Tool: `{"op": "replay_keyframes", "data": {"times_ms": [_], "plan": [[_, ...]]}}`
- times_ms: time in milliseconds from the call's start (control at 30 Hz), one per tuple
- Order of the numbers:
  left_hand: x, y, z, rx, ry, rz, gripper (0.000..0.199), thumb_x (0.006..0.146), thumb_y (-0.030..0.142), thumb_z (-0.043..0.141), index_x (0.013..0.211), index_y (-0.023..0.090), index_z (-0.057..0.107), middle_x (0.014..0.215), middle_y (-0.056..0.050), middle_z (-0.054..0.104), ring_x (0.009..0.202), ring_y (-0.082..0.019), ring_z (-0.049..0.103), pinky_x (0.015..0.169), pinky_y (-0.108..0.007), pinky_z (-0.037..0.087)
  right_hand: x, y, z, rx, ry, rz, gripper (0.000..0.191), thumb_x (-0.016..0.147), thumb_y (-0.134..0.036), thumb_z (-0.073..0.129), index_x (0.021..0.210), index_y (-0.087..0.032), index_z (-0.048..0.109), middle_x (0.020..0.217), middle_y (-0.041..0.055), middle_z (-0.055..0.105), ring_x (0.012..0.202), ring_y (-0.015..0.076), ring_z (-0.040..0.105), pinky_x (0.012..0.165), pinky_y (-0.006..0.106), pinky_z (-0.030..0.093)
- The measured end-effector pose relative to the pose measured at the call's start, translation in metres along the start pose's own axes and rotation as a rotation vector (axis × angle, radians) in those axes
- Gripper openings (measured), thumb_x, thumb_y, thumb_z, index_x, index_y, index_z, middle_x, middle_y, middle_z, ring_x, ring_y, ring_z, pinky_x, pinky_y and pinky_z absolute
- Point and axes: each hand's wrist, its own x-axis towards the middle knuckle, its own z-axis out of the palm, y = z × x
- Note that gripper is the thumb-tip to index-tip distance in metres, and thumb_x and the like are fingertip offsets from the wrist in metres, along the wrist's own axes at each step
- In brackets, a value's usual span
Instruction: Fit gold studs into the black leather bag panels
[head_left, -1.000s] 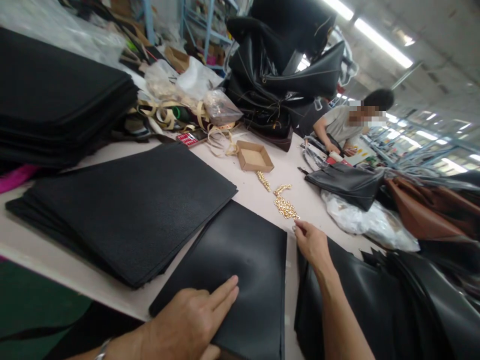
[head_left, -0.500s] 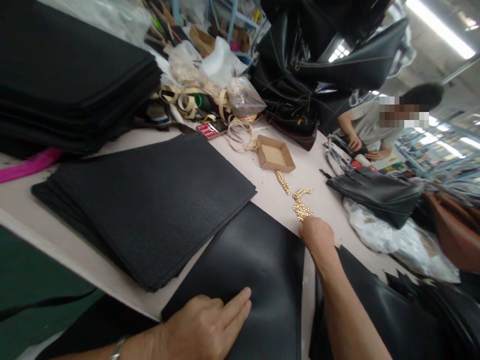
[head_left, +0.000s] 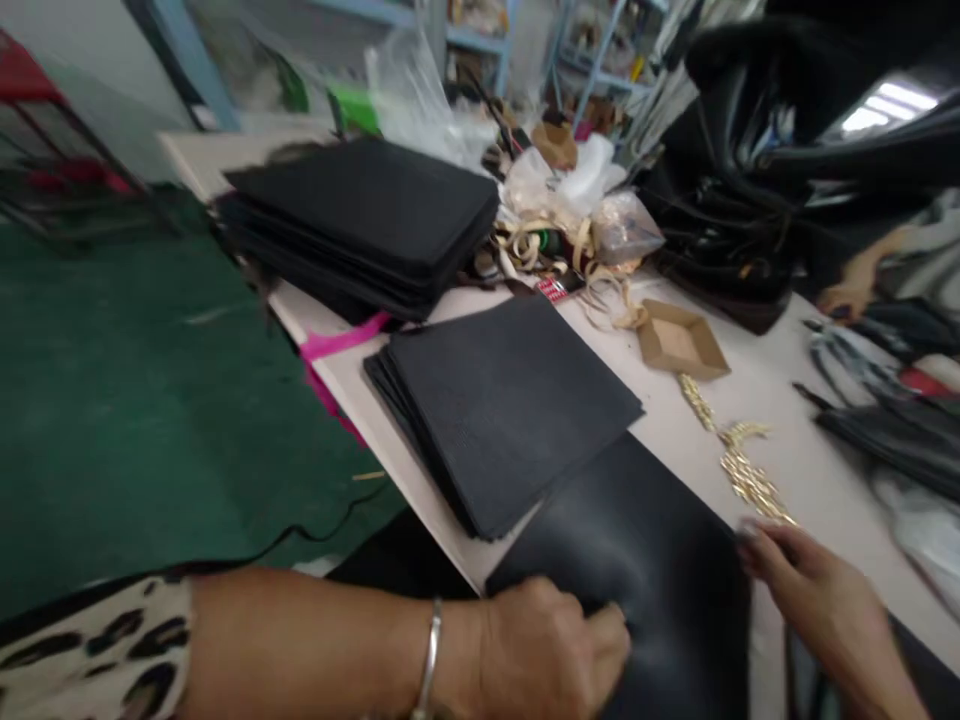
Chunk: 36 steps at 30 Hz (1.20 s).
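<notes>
My left hand (head_left: 559,650), with a silver bracelet at the wrist, rests on a smooth black leather sheet (head_left: 660,540). Its fingers are curled and pressed together; what they hold, if anything, is hidden. At the sheet's upper right corner is my right hand (head_left: 817,590), thumb and fingers drawn together. Blur hides whatever lies between its fingertips. Just beyond those fingertips lies a pile of small gold-coloured metal pieces (head_left: 750,480). A stack of grained black leather panels (head_left: 510,400) overlaps the sheet's far left edge.
A taller black stack (head_left: 367,210) stands at the far left, a pink strip (head_left: 341,340) below it. An open cardboard box (head_left: 682,340) sits beyond the gold pieces. Black bags (head_left: 727,230) are piled at the back. A co-worker's hand (head_left: 855,290) shows at right.
The view has swung left, showing more green floor. My left hand's outstretched fingers have curled in. My right hand has drawn back from the gold pieces to the sheet's corner.
</notes>
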Motion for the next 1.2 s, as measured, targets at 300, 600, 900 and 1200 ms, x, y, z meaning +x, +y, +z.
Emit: {"op": "replay_keyframes", "data": {"times_ms": [300, 600, 900, 1200], "plan": [[0.001, 0.003, -0.006, 0.012, -0.004, 0.005, 0.051, 0.088, 0.045, 0.063, 0.123, 0.008, 0.062, 0.127, -0.015, 0.065, 0.077, -0.022, 0.065, 0.059, -0.035, 0.050, -0.120, -0.009, 0.039, 0.234, -0.388, -0.011, 0.036, 0.087, -0.051, 0.063, 0.099, -0.018, 0.073, 0.080, 0.0054, 0.074, 0.073, 0.0212, 0.068, 0.068, 0.031, 0.054], [0.000, 0.002, -0.005, 0.014, 0.005, 0.031, 0.054, 0.089, 0.045, 0.061, 0.125, 0.005, 0.060, 0.119, -0.016, 0.067, 0.077, -0.022, 0.064, 0.058, -0.035, 0.050, -0.117, -0.023, 0.045, -0.037, -0.366, -0.224, 0.026, 0.095, -0.039, 0.051, 0.093, -0.022, 0.071, 0.090, 0.0047, 0.075, 0.081, 0.0215, 0.069, 0.074, 0.030, 0.049], [-0.001, 0.001, -0.003, -0.002, 0.005, 0.028, 0.050, 0.090, 0.046, 0.060, 0.121, 0.006, 0.061, 0.117, -0.014, 0.067, 0.075, -0.021, 0.062, 0.056, -0.035, 0.048, -0.101, -0.035, 0.040, -0.116, -0.513, -0.158, 0.026, 0.092, -0.038, 0.050, 0.087, -0.022, 0.069, 0.073, 0.0027, 0.071, 0.066, 0.0196, 0.064, 0.062, 0.029, 0.044], [0.000, 0.001, -0.003, -0.040, -0.012, 0.015, 0.047, 0.090, 0.046, 0.061, 0.118, 0.008, 0.062, 0.118, -0.012, 0.065, 0.071, -0.021, 0.059, 0.052, -0.036, 0.046, -0.075, -0.041, 0.040, -0.168, -0.694, -0.073, 0.012, 0.084, -0.027, 0.054, 0.077, -0.023, 0.061, 0.058, 0.0001, 0.067, 0.054, 0.0175, 0.064, 0.052, 0.026, 0.043]]}}
